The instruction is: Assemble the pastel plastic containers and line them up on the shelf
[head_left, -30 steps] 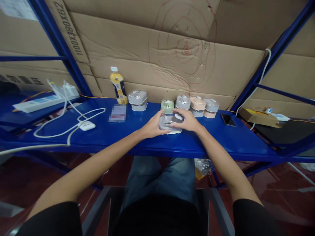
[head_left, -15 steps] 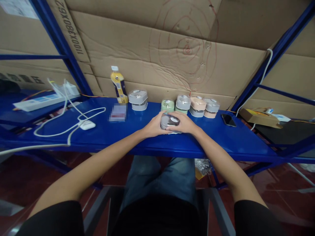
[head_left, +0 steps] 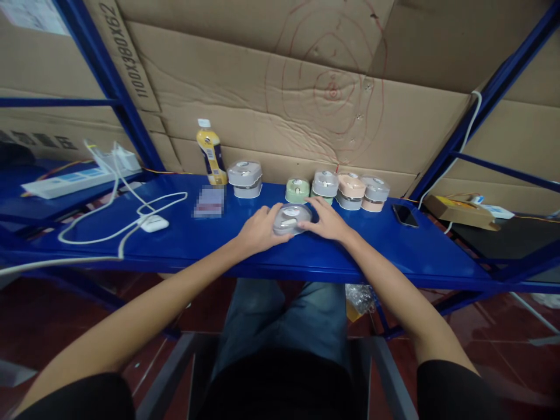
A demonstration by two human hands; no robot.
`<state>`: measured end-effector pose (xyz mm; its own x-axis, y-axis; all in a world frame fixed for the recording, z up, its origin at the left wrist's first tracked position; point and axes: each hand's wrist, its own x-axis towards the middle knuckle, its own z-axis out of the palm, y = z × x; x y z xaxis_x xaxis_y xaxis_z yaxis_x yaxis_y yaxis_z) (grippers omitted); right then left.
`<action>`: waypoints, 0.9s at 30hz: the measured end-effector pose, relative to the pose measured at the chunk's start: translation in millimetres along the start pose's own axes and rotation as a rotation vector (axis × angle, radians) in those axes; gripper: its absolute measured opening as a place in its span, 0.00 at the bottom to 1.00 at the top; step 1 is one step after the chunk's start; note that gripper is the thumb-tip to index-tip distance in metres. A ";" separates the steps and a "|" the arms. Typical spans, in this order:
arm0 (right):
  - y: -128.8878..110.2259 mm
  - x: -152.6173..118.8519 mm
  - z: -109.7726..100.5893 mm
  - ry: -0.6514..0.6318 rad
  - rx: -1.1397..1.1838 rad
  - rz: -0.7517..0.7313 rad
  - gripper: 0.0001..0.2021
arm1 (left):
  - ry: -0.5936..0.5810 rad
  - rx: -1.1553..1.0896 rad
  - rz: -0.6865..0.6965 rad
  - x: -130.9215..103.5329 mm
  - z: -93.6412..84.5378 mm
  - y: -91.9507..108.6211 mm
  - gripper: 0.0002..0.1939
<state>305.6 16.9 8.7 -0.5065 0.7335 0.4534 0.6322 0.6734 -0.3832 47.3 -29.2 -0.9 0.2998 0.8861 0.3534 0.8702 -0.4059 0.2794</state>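
Observation:
A small oval grey container (head_left: 286,221) with a see-through lid lies low over the blue tabletop in front of me, its lid facing up. My left hand (head_left: 261,228) is wrapped round its left side, thumb at the front edge and fingers behind. From the other side, my right hand (head_left: 328,221) grips the right edge, with its thumb over the lid and its fingers spread toward the back. Just behind stands a green container (head_left: 298,191). Beside it are a grey container (head_left: 325,182) and a peach container (head_left: 352,184), each atop another container.
Another grey stack (head_left: 245,179) stands left, near a yellow drink bottle (head_left: 212,153). A phone (head_left: 405,215) lies right. White cable (head_left: 153,223) loops across the left of the blue table (head_left: 420,251). Cardboard (head_left: 227,76) backs the table.
The grey container has shifted a little left and now shows more of its lid. My hands have moved apart slightly, the left one leftward. The other containers stay put.

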 end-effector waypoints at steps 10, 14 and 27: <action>5.0 -2.8 -0.3 -0.004 0.052 0.051 0.39 | -0.056 0.409 -0.443 32.8 -17.5 0.3 0.46; 9.3 -3.3 0.1 -0.027 0.030 0.071 0.38 | -0.066 0.350 -0.414 74.7 -2.7 -6.0 0.41; 15.9 -1.7 5.3 -0.017 0.022 0.043 0.36 | 0.507 0.102 -0.445 110.5 -34.4 -64.1 0.49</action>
<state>313.4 26.8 -2.3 -0.4892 0.7629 0.4227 0.6403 0.6433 -0.4197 11.2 87.1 51.0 -0.2935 0.7395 0.6058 0.9083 0.0182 0.4178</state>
